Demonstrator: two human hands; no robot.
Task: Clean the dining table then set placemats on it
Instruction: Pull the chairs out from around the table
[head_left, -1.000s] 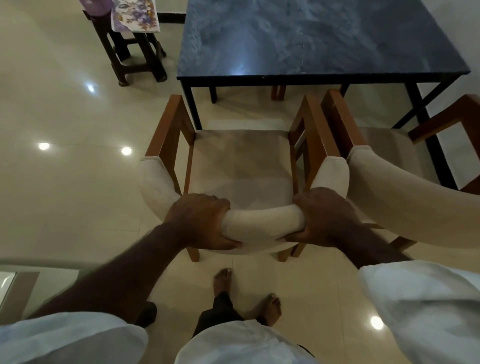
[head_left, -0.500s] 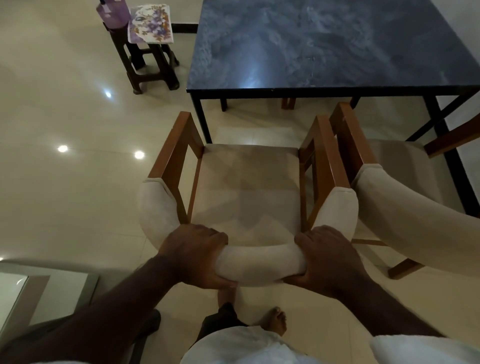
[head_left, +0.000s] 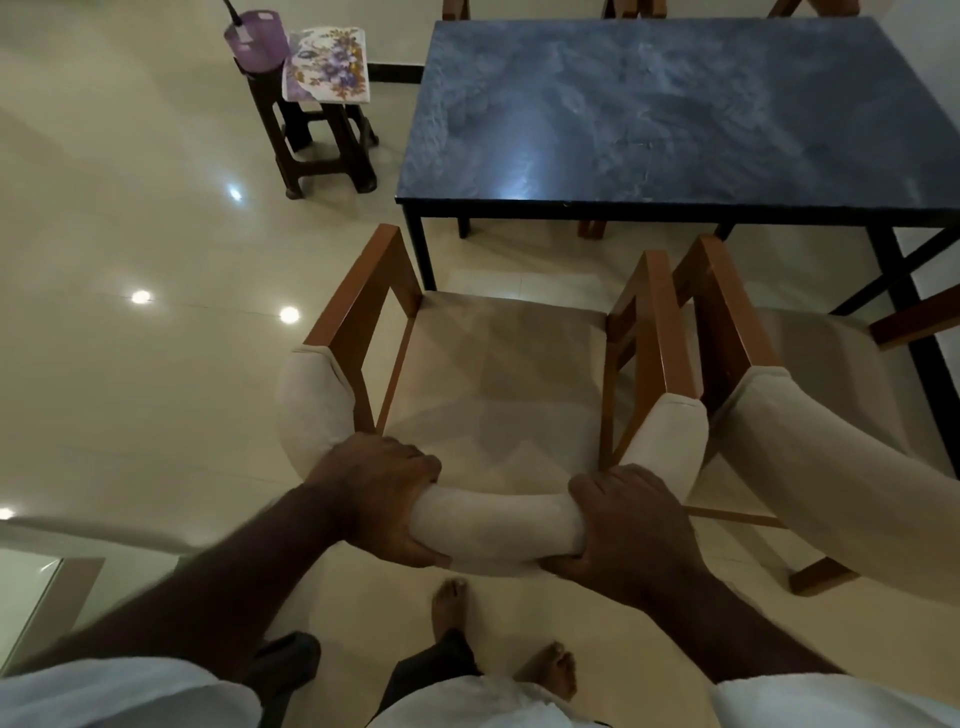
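Note:
A dark blue-grey dining table (head_left: 670, 119) on black legs stands ahead, its top bare. In front of it is a wooden armchair (head_left: 498, 384) with a beige seat and a curved padded backrest. My left hand (head_left: 382, 501) grips the backrest on its left part and my right hand (head_left: 631, 525) grips it on the right. The chair's front edge stands a little short of the table's near left leg. A floral placemat (head_left: 327, 65) lies on a small dark stool (head_left: 317, 130) to the left of the table.
A second armchair (head_left: 810, 415) stands close against the first chair's right side. A purple container (head_left: 256, 41) sits on the stool beside the placemat. More chair backs show behind the table. Glossy tiled floor spreads to the left. My bare feet are under the backrest.
The chair, held in both hands, has come back away from the table towards me. More of the table top and the stool now shows. Both grips are unchanged.

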